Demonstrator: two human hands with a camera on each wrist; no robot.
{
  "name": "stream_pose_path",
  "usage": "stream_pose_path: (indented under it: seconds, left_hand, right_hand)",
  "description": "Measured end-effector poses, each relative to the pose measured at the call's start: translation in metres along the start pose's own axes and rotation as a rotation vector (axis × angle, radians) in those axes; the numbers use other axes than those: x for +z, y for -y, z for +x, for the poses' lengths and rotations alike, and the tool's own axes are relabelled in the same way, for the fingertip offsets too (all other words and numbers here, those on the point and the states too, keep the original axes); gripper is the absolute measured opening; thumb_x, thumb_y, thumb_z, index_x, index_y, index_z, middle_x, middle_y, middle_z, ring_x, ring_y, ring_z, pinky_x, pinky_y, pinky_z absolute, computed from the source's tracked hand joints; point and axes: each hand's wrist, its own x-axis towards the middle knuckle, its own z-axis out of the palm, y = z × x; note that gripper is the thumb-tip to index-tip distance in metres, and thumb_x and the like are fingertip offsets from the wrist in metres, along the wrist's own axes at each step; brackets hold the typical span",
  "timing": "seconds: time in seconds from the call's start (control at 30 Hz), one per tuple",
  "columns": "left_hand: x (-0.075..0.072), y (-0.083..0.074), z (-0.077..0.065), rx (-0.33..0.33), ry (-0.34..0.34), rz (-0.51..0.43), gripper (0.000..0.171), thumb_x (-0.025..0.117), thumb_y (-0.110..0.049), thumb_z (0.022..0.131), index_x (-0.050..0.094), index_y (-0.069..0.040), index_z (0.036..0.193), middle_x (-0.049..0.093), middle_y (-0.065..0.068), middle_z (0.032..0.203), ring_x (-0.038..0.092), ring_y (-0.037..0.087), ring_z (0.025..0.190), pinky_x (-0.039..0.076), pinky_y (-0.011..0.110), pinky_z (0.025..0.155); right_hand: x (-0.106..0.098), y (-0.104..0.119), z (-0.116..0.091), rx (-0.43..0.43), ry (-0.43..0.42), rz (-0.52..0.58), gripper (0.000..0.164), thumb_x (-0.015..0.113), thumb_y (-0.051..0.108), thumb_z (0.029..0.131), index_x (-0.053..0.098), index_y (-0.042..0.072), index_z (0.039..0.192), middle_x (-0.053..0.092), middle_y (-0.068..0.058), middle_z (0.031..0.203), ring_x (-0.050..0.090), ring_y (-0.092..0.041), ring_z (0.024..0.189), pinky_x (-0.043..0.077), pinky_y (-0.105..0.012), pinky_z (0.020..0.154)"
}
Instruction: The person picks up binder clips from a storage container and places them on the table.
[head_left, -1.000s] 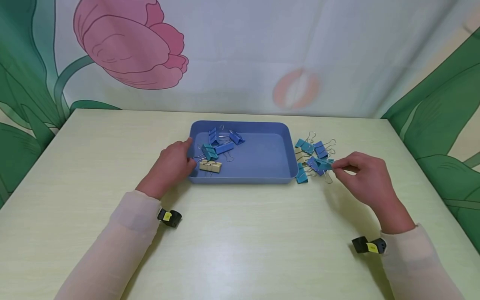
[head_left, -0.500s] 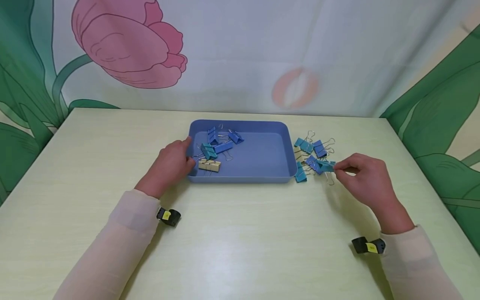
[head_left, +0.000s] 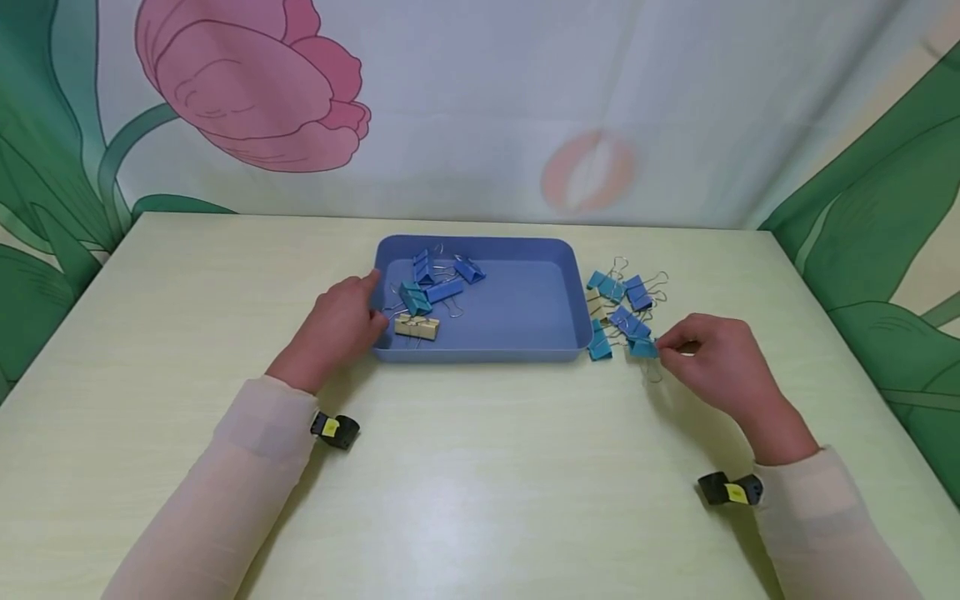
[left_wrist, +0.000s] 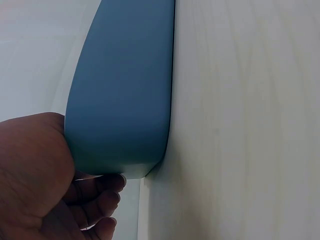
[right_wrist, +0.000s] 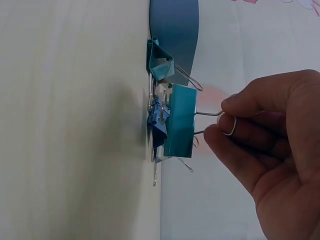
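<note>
My left hand (head_left: 341, 325) grips the left end of a blue rectangular tray (head_left: 517, 357), its fingers curled at the tray's outer wall (left_wrist: 120, 95) in the left wrist view. Inside the tray, toward its left, lie several binder clips, among them a cream clip (head_left: 417, 327) and a teal clip (head_left: 415, 298). My right hand (head_left: 712, 358) pinches a wire handle of a teal binder clip (right_wrist: 181, 121) between thumb and finger. That clip is in front of a blue binder clip (right_wrist: 158, 120) of the pile beside the tray; whether they touch I cannot tell.
Several loose binder clips lie against the tray's right side, including a blue clip (head_left: 638, 292), a cream clip (head_left: 596, 305) and a teal clip (head_left: 599, 341). The pale table (head_left: 480, 475) ends at the back against a printed curtain (head_left: 465, 108).
My right hand has moved slightly toward me and to the left with the pinched teal binder clip. The left hand keeps its grip on the tray.
</note>
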Motion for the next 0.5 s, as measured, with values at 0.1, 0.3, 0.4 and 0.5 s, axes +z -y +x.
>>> stream_pose_path:
  seconds: [0.1,0.3,0.4,0.5]
  left_hand:
    - [0.0005,0.0003,0.0004,-0.001,0.001,0.001,0.064,0.048,-0.013,0.093,0.026,0.005,0.15,0.047,0.027,0.138,0.05,0.033,0.104,0.046,0.045,0.092]
    - [-0.0005,0.0001,0.0006,-0.006,0.009,0.004,0.064,0.047,-0.014,0.094,0.025,0.005,0.15,0.045,0.027,0.14,0.05,0.035,0.11,0.044,0.049,0.1]
    - [-0.0005,0.0001,0.0004,-0.004,0.004,0.007,0.064,0.047,-0.013,0.093,0.025,0.005,0.15,0.045,0.028,0.141,0.05,0.035,0.112,0.044,0.049,0.102]
    - [-0.0005,0.0005,0.0002,0.0,-0.002,0.007,0.064,0.048,-0.013,0.093,0.026,0.005,0.15,0.045,0.028,0.141,0.05,0.035,0.112,0.044,0.049,0.102]
  right_hand:
    - [0.0017,0.0012,0.0,0.027,0.054,0.001,0.011,0.066,0.005,0.083,0.076,0.003,0.087,0.073,-0.01,0.087,0.067,-0.026,0.081,0.054,-0.041,0.071]
    - [0.0038,0.0032,0.0003,0.031,0.109,-0.017,0.012,0.066,0.005,0.084,0.076,0.003,0.09,0.073,-0.01,0.087,0.066,-0.024,0.08,0.055,-0.042,0.072]
    - [0.0049,0.0034,0.001,0.019,0.117,-0.026,0.012,0.066,0.005,0.084,0.076,0.003,0.089,0.073,-0.009,0.086,0.066,-0.024,0.079,0.055,-0.041,0.071]
    - [0.0064,0.0033,0.0011,0.016,0.123,-0.028,0.012,0.066,0.005,0.084,0.076,0.003,0.09,0.072,-0.009,0.087,0.066,-0.024,0.08,0.055,-0.042,0.072]
